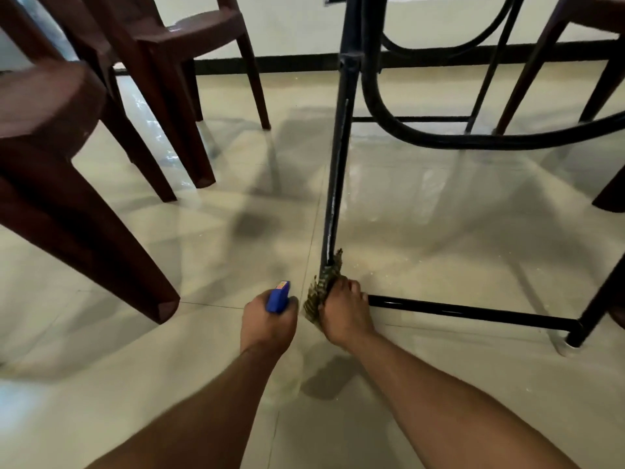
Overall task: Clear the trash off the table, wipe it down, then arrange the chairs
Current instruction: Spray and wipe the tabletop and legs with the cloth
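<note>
No readable text, orange label point(281, 285) (blurred)

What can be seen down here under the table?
Chairs: at least three, dark brown, two or more at left, one at far right.
Table frame: one, black metal, centre to right, with a low bar along the floor.
Cloth: one, patterned greenish-brown, at the foot of the frame's near leg.
Blue item: one, blue with a small label, too hidden to name.
Floor: beige glossy tiles.
Wall: white, black skirting, at the back.
Left hand: grips the blue item.
Right hand: holds the cloth against the leg.
</note>
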Demonstrator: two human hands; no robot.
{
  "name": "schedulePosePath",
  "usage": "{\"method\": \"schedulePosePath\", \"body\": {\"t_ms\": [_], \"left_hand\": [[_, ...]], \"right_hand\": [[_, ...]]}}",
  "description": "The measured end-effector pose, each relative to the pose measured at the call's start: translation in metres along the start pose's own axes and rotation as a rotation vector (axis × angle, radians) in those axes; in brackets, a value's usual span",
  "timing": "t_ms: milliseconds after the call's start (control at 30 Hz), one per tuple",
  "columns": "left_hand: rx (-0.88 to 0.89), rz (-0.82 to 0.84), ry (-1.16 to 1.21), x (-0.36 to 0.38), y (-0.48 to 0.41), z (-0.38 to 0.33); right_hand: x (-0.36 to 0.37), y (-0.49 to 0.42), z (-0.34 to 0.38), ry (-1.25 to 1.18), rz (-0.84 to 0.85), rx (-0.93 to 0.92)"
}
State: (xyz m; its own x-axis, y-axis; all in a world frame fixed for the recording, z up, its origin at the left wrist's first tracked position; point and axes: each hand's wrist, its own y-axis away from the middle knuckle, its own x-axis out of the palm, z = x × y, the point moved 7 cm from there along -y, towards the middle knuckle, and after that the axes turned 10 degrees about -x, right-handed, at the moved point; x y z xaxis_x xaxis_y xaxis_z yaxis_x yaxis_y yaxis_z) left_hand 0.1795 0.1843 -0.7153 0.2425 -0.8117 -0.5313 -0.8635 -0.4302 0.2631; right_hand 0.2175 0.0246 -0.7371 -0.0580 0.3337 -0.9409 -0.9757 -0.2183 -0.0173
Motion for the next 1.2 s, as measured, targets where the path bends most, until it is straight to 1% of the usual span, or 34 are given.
{"method": "schedulePosePath", "body": {"t_ms": [33, 67, 133, 167, 200, 233, 267, 333, 367, 400, 433, 467, 500, 533, 567, 600, 633, 667, 700, 733, 767, 800, 833, 867, 900, 933, 967, 1033, 1067, 1100, 1133, 1200], "left_hand": [[0.021, 0.025, 0.010, 0.002, 0.001, -0.005], [0.050, 0.061, 0.023, 0.006, 0.002, -0.012], [0.110, 0.149, 0.075, 0.016, 0.008, -0.029], [0.140, 0.184, 0.110, 0.021, 0.010, -0.038], [0.169, 0.207, 0.138, 0.025, 0.011, -0.045], [0.201, 0.226, 0.158, 0.030, 0.012, -0.053], [0.219, 0.244, 0.168, 0.033, 0.012, -0.057], [0.237, 0.283, 0.157, 0.040, 0.013, -0.065], [0.231, 0.302, 0.149, 0.043, 0.013, -0.066], [0.231, 0.316, 0.153, 0.045, 0.014, -0.067], [0.240, 0.318, 0.160, 0.044, 0.015, -0.070], [0.250, 0.316, 0.160, 0.042, 0.016, -0.071], [0.263, 0.311, 0.161, 0.040, 0.016, -0.073], [0.267, 0.309, 0.164, 0.039, 0.016, -0.073], [0.261, 0.312, 0.167, 0.038, 0.017, -0.073], [0.258, 0.310, 0.170, 0.036, 0.017, -0.074], [0.265, 0.299, 0.172, 0.033, 0.017, -0.077], [0.267, 0.287, 0.167, 0.031, 0.018, -0.080], [0.276, 0.279, 0.167, 0.031, 0.019, -0.084], [0.289, 0.272, 0.178, 0.030, 0.021, -0.089], [0.312, 0.263, 0.193, 0.026, 0.026, -0.095], [0.335, 0.247, 0.207, 0.024, 0.028, -0.101], [0.356, 0.228, 0.215, 0.022, 0.028, -0.106], [0.380, 0.202, 0.220, 0.020, 0.027, -0.111], [0.404, 0.182, 0.227, 0.016, 0.027, -0.117], [0.427, 0.164, 0.243, 0.012, 0.028, -0.123], [0.426, 0.160, 0.265, 0.010, 0.027, -0.125], [0.388, 0.168, 0.308, 0.008, 0.026, -0.130], [0.375, 0.166, 0.313, 0.007, 0.027, -0.132], [0.375, 0.164, 0.320, 0.005, 0.030, -0.135], [0.376, 0.165, 0.325, 0.005, 0.031, -0.137], [0.408, 0.141, 0.335, -0.003, 0.033, -0.145]], "right_hand": [[0.000, -0.003, -0.006, 0.011, -0.029, 0.023], [-0.005, -0.006, -0.010, -0.097, -0.102, 0.063], [-0.017, -0.008, -0.015, -0.498, -0.269, 0.167], [-0.021, -0.008, -0.016, -0.665, -0.345, 0.186], [-0.026, -0.005, -0.015, -0.743, -0.407, 0.184], [-0.026, -0.004, -0.014, -0.740, -0.410, 0.163], [-0.019, -0.005, -0.015, -0.681, -0.367, 0.145], [-0.005, -0.012, -0.018, -0.481, -0.229, 0.126], [-0.004, -0.016, -0.020, -0.474, -0.214, 0.141], [-0.011, -0.021, -0.019, -0.511, -0.243, 0.140], [-0.021, -0.026, -0.018, -0.612, -0.293, 0.142], [-0.035, -0.027, -0.016, -0.785, -0.370, 0.150], [-0.046, -0.027, -0.015, -1.010, -0.442, 0.169], [-0.053, -0.026, -0.013, -1.251, -0.466, 0.184], [-0.052, -0.028, -0.012, -1.464, -0.449, 0.229], [-0.049, -0.028, -0.013, -1.539, -0.400, 0.271], [-0.044, -0.024, -0.007, -1.497, -0.272, 0.345], [-0.037, -0.023, -0.009, -1.371, -0.179, 0.400], [-0.039, -0.022, -0.015, -1.197, -0.180, 0.453], [-0.042, -0.026, -0.021, -1.127, -0.187, 0.457], [-0.054, -0.029, -0.017, -1.173, -0.253, 0.430], [-0.065, -0.034, -0.019, -1.279, -0.322, 0.405], [-0.081, -0.037, -0.020, -1.298, -0.422, 0.369], [-0.105, -0.038, -0.021, -1.222, -0.556, 0.268], [-0.127, -0.037, -0.017, -1.123, -0.631, 0.183], [-0.139, -0.035, -0.015, -0.981, -0.661, 0.140], [-0.143, -0.035, -0.012, -0.897, -0.599, 0.126], [-0.127, -0.036, -0.008, -0.732, -0.299, 0.135], [-0.121, -0.033, -0.008, -0.656, -0.210, 0.153], [-0.123, -0.030, -0.008, -0.636, -0.229, 0.161], [-0.130, -0.027, -0.007, -0.659, -0.325, 0.161], [-0.155, -0.016, 0.002, -0.729, -0.617, 0.108]]}}
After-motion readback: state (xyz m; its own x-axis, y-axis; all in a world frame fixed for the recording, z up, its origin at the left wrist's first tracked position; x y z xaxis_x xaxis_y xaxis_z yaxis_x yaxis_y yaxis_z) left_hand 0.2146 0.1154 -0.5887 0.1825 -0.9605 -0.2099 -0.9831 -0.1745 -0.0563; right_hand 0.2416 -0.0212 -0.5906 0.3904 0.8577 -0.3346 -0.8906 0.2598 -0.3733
